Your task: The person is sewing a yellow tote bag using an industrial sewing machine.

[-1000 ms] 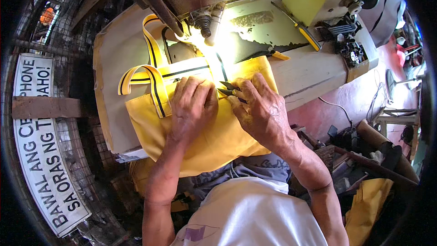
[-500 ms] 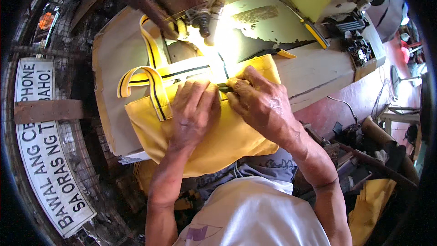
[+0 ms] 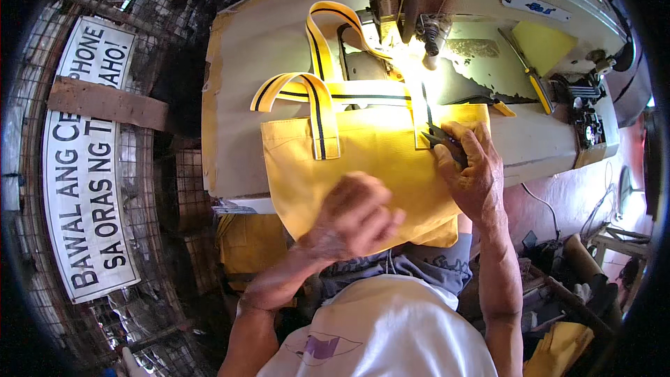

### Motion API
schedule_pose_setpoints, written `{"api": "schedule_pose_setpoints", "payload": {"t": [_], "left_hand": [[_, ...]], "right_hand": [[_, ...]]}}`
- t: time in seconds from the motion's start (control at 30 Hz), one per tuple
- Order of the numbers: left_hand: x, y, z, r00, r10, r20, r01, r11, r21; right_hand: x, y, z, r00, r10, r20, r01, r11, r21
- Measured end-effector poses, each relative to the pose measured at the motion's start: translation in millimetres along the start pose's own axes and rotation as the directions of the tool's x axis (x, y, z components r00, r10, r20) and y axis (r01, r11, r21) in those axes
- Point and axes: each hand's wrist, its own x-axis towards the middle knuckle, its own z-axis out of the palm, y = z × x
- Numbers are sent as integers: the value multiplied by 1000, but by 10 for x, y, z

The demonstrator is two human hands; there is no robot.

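A yellow tote bag [image 3: 377, 167] lies across the front edge of the sewing machine table and hangs toward my lap. Its yellow strap [image 3: 328, 91] with a dark centre stripe loops over the table beyond the bag's top edge. In my right hand [image 3: 474, 167] are black thread snips [image 3: 447, 141]; their pointed blades face left by the base of the right strap end [image 3: 423, 129]. My left hand [image 3: 356, 213] hovers over the lower part of the bag, apart from the right one. Motion blurs its fingers, which look bent.
The sewing machine [image 3: 488, 0] stands over the table's far side, its lamp shining near the needle. A screwdriver with a yellow and black handle [image 3: 537, 91] lies at the right, near a black mechanical part [image 3: 586, 115]. Wire mesh with a white sign [image 3: 91, 202] runs along the left.
My left hand has left the bag's top edge and come down toward me. My right hand stays near the edge, with the snips now plainly visible. The whole view has shifted.
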Motion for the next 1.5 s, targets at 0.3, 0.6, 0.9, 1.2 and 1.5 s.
{"api": "schedule_pose_setpoints", "payload": {"t": [0.3,0.6,0.9,1.2,1.5], "left_hand": [[-343,-636,-418,874,-451,-177,484,796,363],[-197,-767,-463,955,-283,-90,296,874,385],[-302,-706,-302,890,-382,-248,433,880,195],[-346,-748,-275,852,-445,-274,478,876,62],[-372,-781,-267,882,-398,-254,434,894,107]], "right_hand": [[-6,-34,48,997,-64,-44,62,997,-43],[-30,24,77,993,-87,-83,84,996,-36],[-12,-649,481,965,-248,79,239,964,114],[273,-735,776,922,-339,184,311,936,167],[282,-632,894,912,-390,124,371,916,156]]}}
